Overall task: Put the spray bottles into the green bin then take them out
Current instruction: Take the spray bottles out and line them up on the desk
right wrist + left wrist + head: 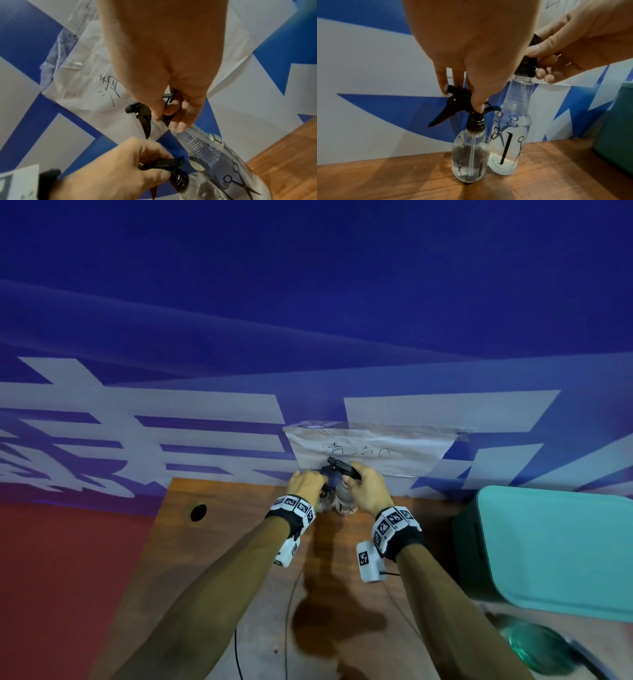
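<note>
Two clear spray bottles with black trigger heads stand side by side at the far edge of the wooden table (239,577). My left hand (462,100) pinches the head of the short bottle (471,155) from above. My right hand (168,121) is curled round the neck of the tall bottle (214,155), just under its trigger. In the head view, the left hand (306,484) and right hand (366,487) cover most of both bottles. The green bin (548,542) stands on the right of the table, an arm's width from the bottles.
A blue and white banner wall rises right behind the bottles, with a handwritten paper sign (370,453) taped to it. The table has a round cable hole (198,512) on the left, and thin cables (236,655) run along its near part. A green round object (534,645) lies below the bin.
</note>
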`<state>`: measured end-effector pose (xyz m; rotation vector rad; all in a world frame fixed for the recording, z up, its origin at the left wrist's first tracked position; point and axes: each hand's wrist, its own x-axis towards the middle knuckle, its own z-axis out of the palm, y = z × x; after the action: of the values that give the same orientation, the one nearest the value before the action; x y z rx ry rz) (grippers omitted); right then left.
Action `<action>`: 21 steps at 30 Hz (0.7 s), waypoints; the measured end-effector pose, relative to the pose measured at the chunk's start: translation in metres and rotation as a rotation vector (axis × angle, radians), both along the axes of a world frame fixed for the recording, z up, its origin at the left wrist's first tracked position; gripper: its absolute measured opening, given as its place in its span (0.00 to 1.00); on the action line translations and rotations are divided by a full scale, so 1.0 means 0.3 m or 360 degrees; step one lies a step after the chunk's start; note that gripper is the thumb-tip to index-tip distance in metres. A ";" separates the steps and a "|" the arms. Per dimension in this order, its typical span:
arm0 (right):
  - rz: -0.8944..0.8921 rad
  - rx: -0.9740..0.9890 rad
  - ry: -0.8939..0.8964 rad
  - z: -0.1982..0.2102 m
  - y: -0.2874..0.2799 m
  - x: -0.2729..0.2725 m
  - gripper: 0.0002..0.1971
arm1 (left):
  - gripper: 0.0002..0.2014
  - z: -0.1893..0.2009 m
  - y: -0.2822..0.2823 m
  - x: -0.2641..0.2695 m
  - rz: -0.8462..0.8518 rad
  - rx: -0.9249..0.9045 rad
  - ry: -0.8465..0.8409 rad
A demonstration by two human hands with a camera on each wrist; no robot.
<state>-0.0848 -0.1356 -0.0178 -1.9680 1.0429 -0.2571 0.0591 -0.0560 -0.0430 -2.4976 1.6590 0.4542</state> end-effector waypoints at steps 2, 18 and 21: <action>-0.0020 -0.0005 -0.0004 -0.018 0.003 -0.005 0.09 | 0.24 0.001 0.015 -0.012 -0.0014 -0.0037 0.0011; -0.0532 -0.0179 -0.0022 0.168 0.059 -0.678 0.10 | 0.12 0.243 0.157 -0.441 -0.0129 -0.0700 0.0092; -0.0622 -0.0162 0.0048 0.172 0.069 -0.846 0.08 | 0.11 0.259 0.122 -0.619 -0.0297 -0.0692 0.0182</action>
<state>-0.3387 -0.1148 0.0337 -1.8477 1.4569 -0.5027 -0.1265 -0.0193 0.0346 -2.5974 2.2192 0.2388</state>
